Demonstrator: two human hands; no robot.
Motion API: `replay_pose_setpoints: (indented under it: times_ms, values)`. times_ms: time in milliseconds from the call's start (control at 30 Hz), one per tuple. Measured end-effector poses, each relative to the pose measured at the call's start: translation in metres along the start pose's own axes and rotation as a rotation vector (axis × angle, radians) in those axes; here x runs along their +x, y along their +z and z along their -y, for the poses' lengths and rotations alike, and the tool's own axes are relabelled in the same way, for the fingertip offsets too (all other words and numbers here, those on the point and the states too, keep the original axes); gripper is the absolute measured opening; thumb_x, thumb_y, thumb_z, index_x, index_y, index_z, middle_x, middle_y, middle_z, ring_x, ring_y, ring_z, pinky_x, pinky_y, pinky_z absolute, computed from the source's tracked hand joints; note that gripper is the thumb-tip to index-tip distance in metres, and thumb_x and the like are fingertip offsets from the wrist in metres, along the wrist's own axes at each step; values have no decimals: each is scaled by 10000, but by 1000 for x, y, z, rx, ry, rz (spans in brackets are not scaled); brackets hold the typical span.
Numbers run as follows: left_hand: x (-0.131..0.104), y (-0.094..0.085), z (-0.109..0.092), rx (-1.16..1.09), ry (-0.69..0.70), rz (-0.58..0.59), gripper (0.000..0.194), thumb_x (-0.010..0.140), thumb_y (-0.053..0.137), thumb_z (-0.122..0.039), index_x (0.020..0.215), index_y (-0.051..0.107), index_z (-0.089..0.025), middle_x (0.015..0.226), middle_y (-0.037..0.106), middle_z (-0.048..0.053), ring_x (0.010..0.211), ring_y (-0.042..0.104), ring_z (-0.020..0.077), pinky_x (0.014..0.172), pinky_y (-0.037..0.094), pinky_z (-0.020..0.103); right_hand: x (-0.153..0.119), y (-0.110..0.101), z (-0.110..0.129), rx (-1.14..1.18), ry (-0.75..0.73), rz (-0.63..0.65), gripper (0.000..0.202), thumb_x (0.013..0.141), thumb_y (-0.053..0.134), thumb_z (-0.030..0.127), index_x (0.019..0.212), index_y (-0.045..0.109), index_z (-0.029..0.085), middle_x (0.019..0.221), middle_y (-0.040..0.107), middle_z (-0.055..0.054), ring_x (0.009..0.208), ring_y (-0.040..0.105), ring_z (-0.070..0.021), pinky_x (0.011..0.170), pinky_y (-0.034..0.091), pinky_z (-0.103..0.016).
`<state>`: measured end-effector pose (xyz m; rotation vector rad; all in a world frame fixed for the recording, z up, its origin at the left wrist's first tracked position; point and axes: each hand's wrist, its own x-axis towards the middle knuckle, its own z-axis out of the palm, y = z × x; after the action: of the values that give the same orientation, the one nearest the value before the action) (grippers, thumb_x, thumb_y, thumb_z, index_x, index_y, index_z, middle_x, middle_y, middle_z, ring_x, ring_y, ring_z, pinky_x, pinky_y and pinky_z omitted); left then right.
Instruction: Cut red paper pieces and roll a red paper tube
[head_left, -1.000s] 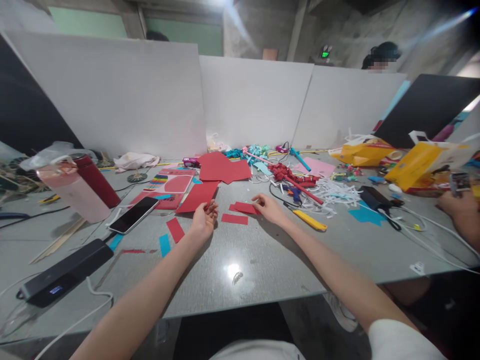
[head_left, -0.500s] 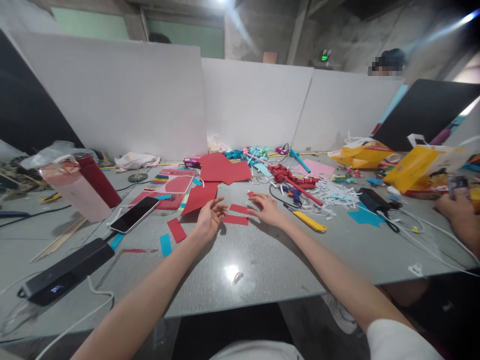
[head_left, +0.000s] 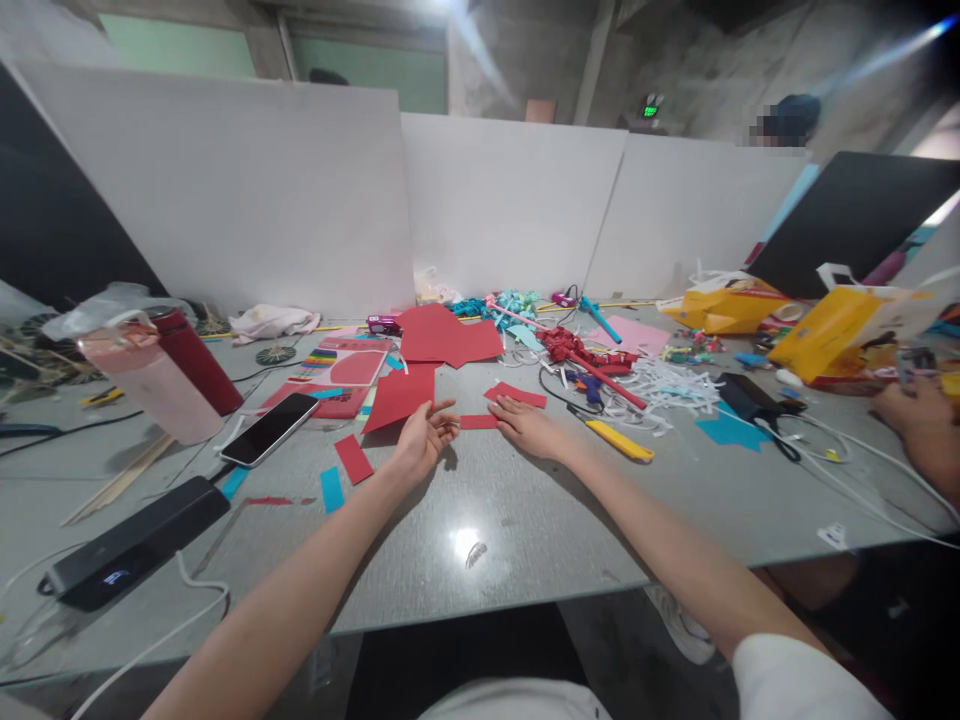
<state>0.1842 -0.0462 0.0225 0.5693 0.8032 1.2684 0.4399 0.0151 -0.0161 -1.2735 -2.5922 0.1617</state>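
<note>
In the head view, the person's right hand (head_left: 531, 430) lies palm down on the surface (head_left: 525, 540), fingers spread and clasping nothing; a second ago it was pinching a red strip. Its fingertips now cover the end of a near red strip (head_left: 477, 422), the only one showing between the two hands, where half a second ago I counted two. A far red strip (head_left: 523, 395) sits slantwise just beyond the knuckles, where earlier only a scrap peeked out. The left hand (head_left: 424, 440) rests with its palm turned inward, fingers loosely parted and released, beside the tilted red sheet (head_left: 401, 398); from here I can't quite tell whether a finger touches that sheet. The yellow cutter (head_left: 619, 440) and the black-screened phone (head_left: 270, 430) haven't budged.
</note>
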Motion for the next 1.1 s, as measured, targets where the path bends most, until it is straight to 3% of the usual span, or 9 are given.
replay_pose_setpoints:
  times_ms: [133, 267, 433, 700, 800, 900, 967, 1100]
  values:
    - [-3, 2, 6, 92, -48, 69, 393, 1075, 386, -319, 1109, 688, -69, 699, 692, 81, 589, 645, 161, 598, 504, 258, 1, -4, -3, 21, -15, -99, 448, 1067, 457, 327, 1465, 597, 177, 1585, 522, -164, 1503, 457, -280, 1213, 383, -445]
    - [-3, 3, 7, 129, -24, 53, 383, 1076, 381, -311, 1120, 682, -78, 687, 692, 75, 558, 633, 154, 561, 477, 246, 4, -5, 4, 105, 6, -172, 289, 1000, 633, 422, 1177, 686, 201, 1315, 682, -132, 1247, 619, -277, 1054, 474, -405]
    - [1, -1, 7, 146, -8, 13, 372, 1069, 386, -311, 1089, 682, -88, 697, 700, 79, 561, 643, 152, 569, 491, 244, 6, -1, 6, 42, 111, -166, 252, 968, 677, 438, 904, 676, 195, 1246, 663, -122, 1186, 572, -293, 1043, 423, -428]
    - [0, -1, 8, 180, 2, -8, 378, 1063, 388, -309, 1036, 696, -92, 686, 701, 91, 559, 641, 150, 565, 495, 238, -2, -15, 7, -198, 380, -226, 387, 1034, 509, 424, 1235, 659, 130, 1388, 588, -239, 1321, 481, -391, 1103, 363, -550]
    - [1, -2, 9, 180, -18, 8, 370, 1054, 417, -315, 1013, 710, -94, 699, 708, 104, 576, 652, 153, 585, 504, 240, -2, -17, 3, -118, 238, -222, 449, 1030, 490, 365, 1416, 580, 153, 1547, 519, -202, 1430, 454, -357, 1188, 316, -546]
    - [2, -3, 10, 213, -75, 50, 398, 1052, 419, -336, 1004, 724, -86, 699, 711, 117, 557, 645, 155, 596, 512, 252, 0, -10, -4, -4, 24, -81, 555, 1059, 427, 385, 1582, 456, 201, 1667, 418, -132, 1543, 376, -279, 1258, 285, -483]
    - [1, -4, 11, 251, -119, 92, 437, 1055, 411, -373, 1000, 734, -84, 700, 715, 127, 554, 650, 161, 592, 514, 259, 3, -3, -11, 35, 8, -4, 617, 1076, 385, 458, 1634, 391, 195, 1702, 359, -125, 1590, 302, -265, 1281, 269, -468]
    - [-5, -2, 9, 397, -194, 202, 568, 1045, 398, -514, 911, 752, -91, 713, 728, 164, 549, 662, 187, 545, 491, 275, 8, 6, -23, 18, 123, 22, 714, 1080, 332, 579, 1671, 317, 180, 1728, 284, -132, 1619, 223, -271, 1310, 211, -479]
